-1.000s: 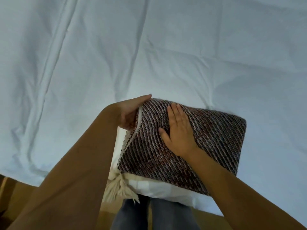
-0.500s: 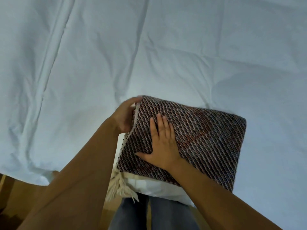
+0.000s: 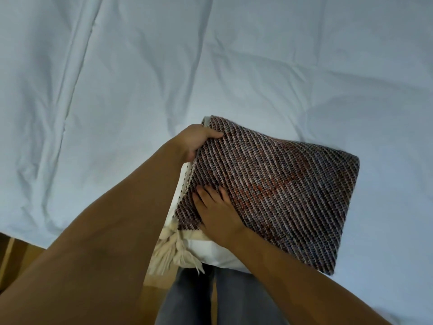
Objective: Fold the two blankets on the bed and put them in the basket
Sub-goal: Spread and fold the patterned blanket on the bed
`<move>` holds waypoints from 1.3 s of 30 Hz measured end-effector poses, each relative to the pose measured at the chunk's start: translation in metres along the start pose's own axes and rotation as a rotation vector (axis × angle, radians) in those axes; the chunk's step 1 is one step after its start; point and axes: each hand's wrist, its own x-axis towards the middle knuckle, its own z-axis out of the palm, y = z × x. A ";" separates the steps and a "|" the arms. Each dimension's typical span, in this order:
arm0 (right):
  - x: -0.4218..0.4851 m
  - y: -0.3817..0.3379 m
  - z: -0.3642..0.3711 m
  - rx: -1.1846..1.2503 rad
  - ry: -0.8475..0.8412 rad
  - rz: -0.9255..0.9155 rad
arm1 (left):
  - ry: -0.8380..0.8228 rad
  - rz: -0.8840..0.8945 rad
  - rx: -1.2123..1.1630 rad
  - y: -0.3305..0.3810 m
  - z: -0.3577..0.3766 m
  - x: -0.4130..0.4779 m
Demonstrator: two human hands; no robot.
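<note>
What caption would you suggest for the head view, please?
Left hand grips the folded woven blanket, right hand rests on it, over a white bed.

- Dim, cool and even, brightest on the bed sheet [image 3: 234,78] above centre.
- Soft shadows in creases, darkest at lower left.
- Sharp mid-frame, bowed toward edges.

On the wrinkled white cotton bed sheet [image 3: 117,90], at its near edge, right of centre: one folded, diagonally striped woven blanket [image 3: 276,191].
At the blanket's far left corner: left hand [image 3: 196,141], thumb on top, gripping the edge.
On the blanket's near left part: right hand [image 3: 218,212], lying flat.
Off the near left corner, past the bed edge: cream knotted tassel fringe [image 3: 173,252], hanging.
Below, near left: brown wooden floor [image 3: 14,252].
Below the blanket's near edge: grey trouser legs [image 3: 187,299].
</note>
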 end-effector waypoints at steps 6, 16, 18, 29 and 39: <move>-0.006 0.003 0.011 0.050 -0.030 -0.194 | 0.006 0.005 -0.162 0.000 0.003 0.005; -0.012 0.015 -0.035 0.588 0.176 -0.042 | 0.666 0.403 0.573 -0.016 0.013 0.000; -0.017 0.044 -0.050 0.510 0.593 0.151 | 0.798 0.693 0.825 -0.021 0.027 -0.011; -0.001 0.153 -0.016 -0.033 0.275 0.438 | 0.485 0.777 1.548 -0.081 0.048 0.053; -0.038 0.197 -0.012 0.043 0.298 0.730 | 0.682 0.589 1.464 -0.078 0.056 0.047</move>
